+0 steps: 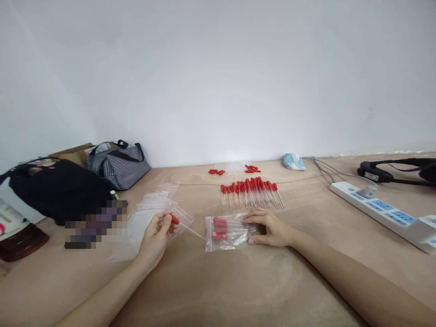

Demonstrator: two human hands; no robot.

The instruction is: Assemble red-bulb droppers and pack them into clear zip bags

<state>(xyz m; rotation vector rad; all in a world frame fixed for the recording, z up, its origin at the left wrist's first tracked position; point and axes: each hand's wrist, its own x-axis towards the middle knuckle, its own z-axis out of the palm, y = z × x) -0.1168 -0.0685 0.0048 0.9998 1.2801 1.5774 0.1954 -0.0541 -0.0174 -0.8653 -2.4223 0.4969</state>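
Pinched in my left hand (157, 234) is a dropper (190, 230) with a red bulb, its thin clear tube slanting down to the right towards the zip bag. That clear zip bag (233, 243) lies flat with several red-bulbed droppers (220, 222) inside, their bulbs at its left end. My right hand (269, 227) rests on the bag's right end, thumb and fingers apart. Behind the bag, a row of several red-bulbed droppers (250, 187) lies with tubes towards me. More clear zip bags (146, 215) with red seal lines lie beside and beneath my left hand.
Along the wall lie more red bulbs (252, 169) and a blue-white packet (293, 161). To the right are a power strip (371, 206) with cables and a black strapped device (374, 172). A striped bag (119, 165) and a black bag (61, 190) stand at left.
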